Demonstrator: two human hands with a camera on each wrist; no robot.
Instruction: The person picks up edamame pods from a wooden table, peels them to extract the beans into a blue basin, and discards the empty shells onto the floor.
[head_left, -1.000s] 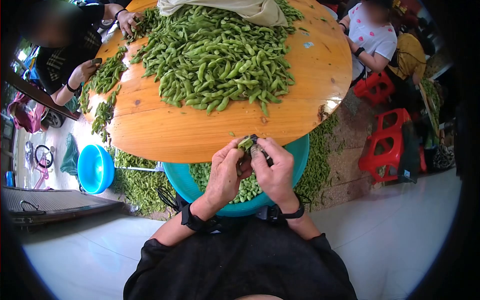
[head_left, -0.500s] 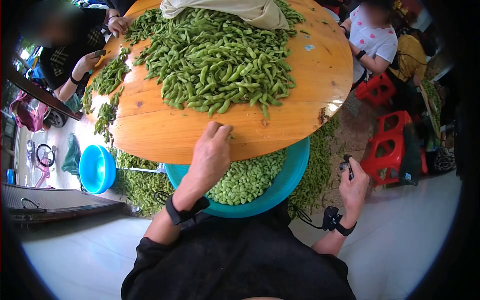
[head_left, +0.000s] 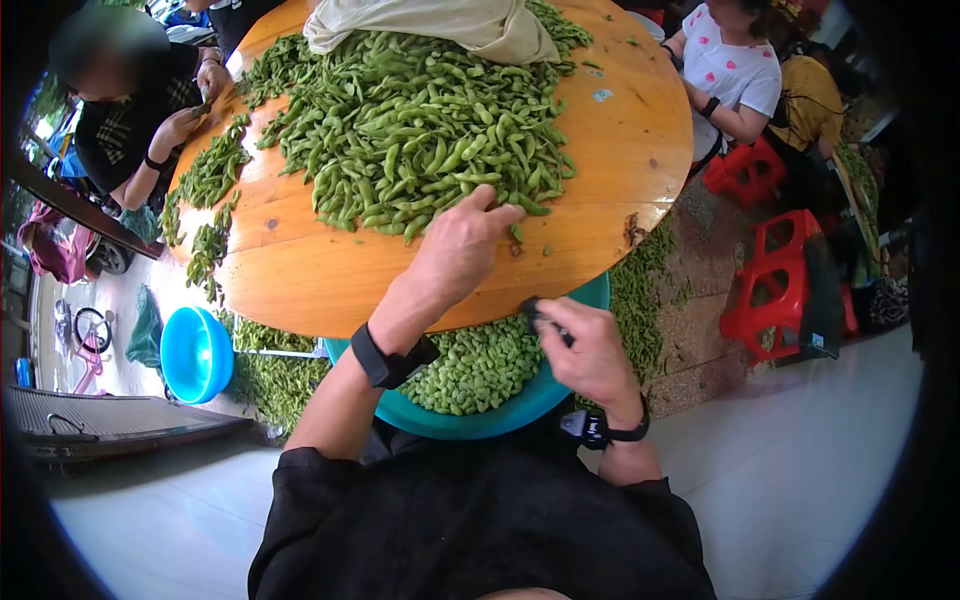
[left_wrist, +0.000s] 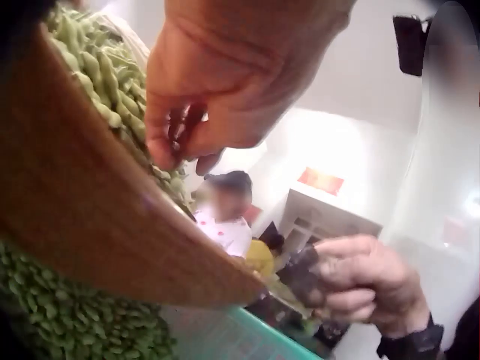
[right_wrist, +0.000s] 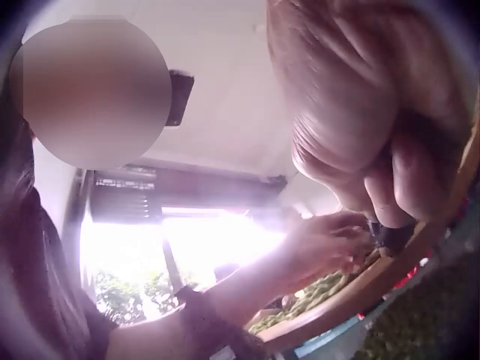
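Note:
At the front edge of the pile of green pods (head_left: pixel 440 130), my left hand (head_left: pixel 455 250) has its index finger and thumb low against a pod (head_left: pixel 537 209). The left wrist view shows that hand (left_wrist: pixel 232 82) with bent fingers pinching at the pods (left_wrist: pixel 105 82); the fingertips partly hide what they grip. My right hand (head_left: pixel 590 350) hangs over the right side of the teal basin (head_left: pixel 550 395), fingers loosely bent, with dark covers on its thumb and index fingertips. No pod shows in it. Shelled beans (head_left: pixel 475 370) lie in the basin.
A round wooden table (head_left: pixel 620 150) spans the front, a cloth (head_left: pixel 430 25) over the pile's far side. A blue basin (head_left: pixel 196 355) stands at left, red stools (head_left: pixel 780 280) at right. Pods or husks (head_left: pixel 640 320) cover the floor. Other people sit around the table.
My hands were together over the basin, then parted. The left has moved forward to the pile; the right swung out to the right and has come back toward the basin.

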